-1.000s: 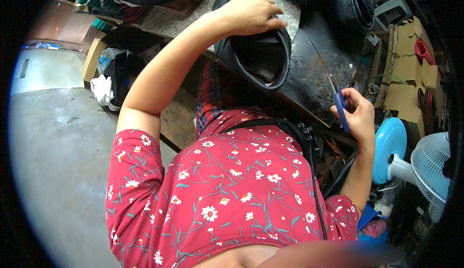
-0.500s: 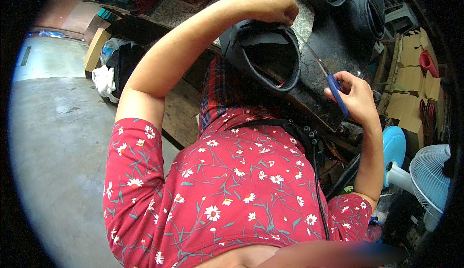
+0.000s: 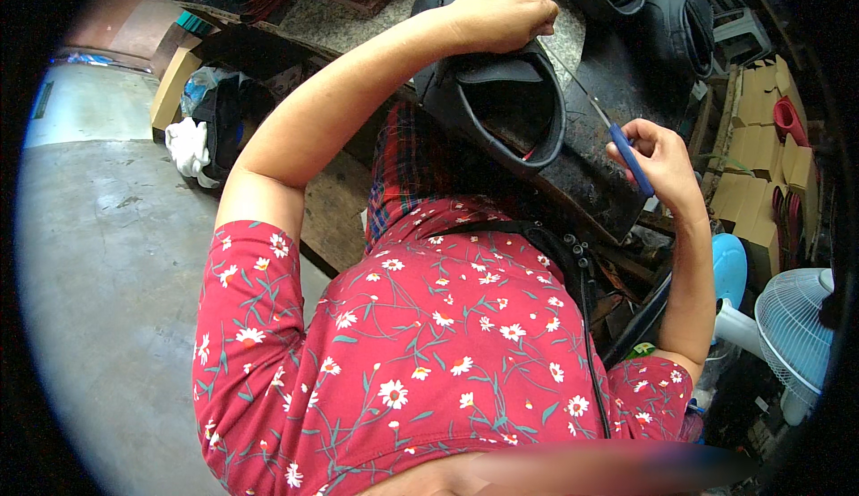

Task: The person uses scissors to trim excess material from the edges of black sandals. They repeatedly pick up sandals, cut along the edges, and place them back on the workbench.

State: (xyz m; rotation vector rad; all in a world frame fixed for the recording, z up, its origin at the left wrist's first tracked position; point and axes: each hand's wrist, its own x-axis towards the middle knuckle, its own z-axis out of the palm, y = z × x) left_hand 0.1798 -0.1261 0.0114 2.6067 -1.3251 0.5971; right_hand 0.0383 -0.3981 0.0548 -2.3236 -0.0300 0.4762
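Note:
A black shoe lies across the bench's near edge, its wide ankle opening facing me. Over its upper bends my left hand, closed on the shoe's far right side; the fingertips and whatever they pinch are mostly hidden. Blue-handled scissors are gripped in my right hand, thumb and fingers around the handles. Their thin metal blades slant up and left, with the tips close by my left fingers. The blades look nearly closed.
More black shoes stand at the far right of the dark bench. Cardboard pieces are stacked beyond it. A white fan and a blue round seat are at my right. White cloth hangs at left.
My left hand has turned a little, showing more of its back and knuckles. The shoe and the scissors have shifted slightly right. Both hands keep their holds.

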